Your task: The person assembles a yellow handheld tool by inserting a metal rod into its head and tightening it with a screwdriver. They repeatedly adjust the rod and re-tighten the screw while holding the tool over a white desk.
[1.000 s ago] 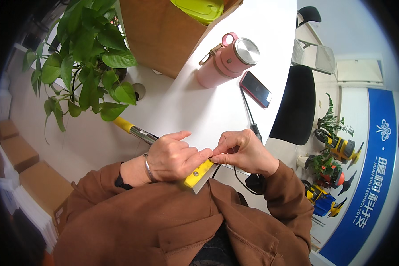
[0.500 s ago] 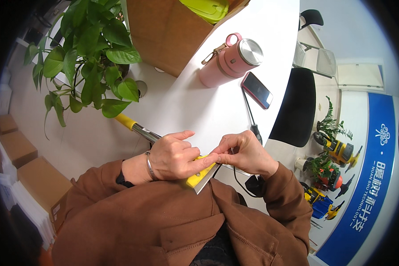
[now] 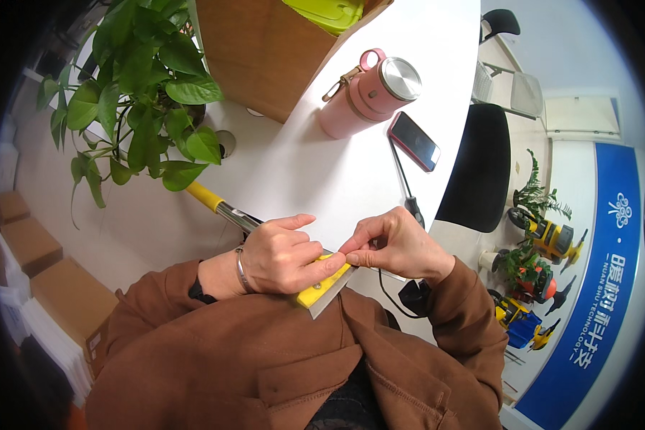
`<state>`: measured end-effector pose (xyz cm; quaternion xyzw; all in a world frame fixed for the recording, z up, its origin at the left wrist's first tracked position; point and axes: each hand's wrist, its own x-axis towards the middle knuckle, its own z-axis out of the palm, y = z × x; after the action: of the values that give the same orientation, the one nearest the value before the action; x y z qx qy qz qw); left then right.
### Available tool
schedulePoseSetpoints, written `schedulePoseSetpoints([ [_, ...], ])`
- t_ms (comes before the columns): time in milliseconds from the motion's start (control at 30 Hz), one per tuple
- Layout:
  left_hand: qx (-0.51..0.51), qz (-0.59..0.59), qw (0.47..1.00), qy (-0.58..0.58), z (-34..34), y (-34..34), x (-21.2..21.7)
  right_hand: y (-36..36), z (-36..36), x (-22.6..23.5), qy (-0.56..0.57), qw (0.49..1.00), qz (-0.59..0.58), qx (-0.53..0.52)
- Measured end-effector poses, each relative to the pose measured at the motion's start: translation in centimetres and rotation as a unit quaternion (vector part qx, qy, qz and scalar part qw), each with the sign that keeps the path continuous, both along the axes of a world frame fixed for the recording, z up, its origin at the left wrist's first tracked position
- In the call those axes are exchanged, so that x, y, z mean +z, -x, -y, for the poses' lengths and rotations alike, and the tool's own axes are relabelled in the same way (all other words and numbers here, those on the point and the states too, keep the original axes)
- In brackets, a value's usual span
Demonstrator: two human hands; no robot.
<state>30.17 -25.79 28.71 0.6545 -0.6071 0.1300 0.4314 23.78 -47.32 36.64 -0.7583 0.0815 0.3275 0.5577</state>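
Spanning both hands [image 3: 287, 254] [image 3: 394, 244] (pinched): yellow tool [image 3: 322, 287]

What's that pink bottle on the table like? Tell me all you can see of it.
The pink bottle is a stout flask that looks like metal or plastic, with a shiny silver lid, a pink loop handle at the top and a tan strap on a clasp. It stands on the white table, between a brown box and a red-edged phone. No hand touches it.
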Motion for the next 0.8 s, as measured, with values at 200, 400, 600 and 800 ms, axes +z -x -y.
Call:
schedulePoseSetpoints([
  [200, 0.002, -0.005, 1.000, -0.006, 0.0, 0.0, 0.1, 0.0, 0.0, 0.2, 0.000, 1.000, -0.003, -0.003],
  [400, -0.004, -0.014, 1.000, -0.013, 0.1, -0.1, 0.2, -0.2, -0.2, 0.4, 0.010, 0.999, -0.041, -0.009],
  [600, -0.012, -0.061, 0.998, -0.027, -0.1, -0.6, -0.1, 0.2, 0.6, 0.7, 0.019, 0.998, 0.014, -0.050],
  [800, -0.004, -0.233, 0.972, -0.032, -0.1, -1.8, -1.1, 3.6, 7.7, -3.6, 0.442, 0.868, 0.166, -0.155],
])
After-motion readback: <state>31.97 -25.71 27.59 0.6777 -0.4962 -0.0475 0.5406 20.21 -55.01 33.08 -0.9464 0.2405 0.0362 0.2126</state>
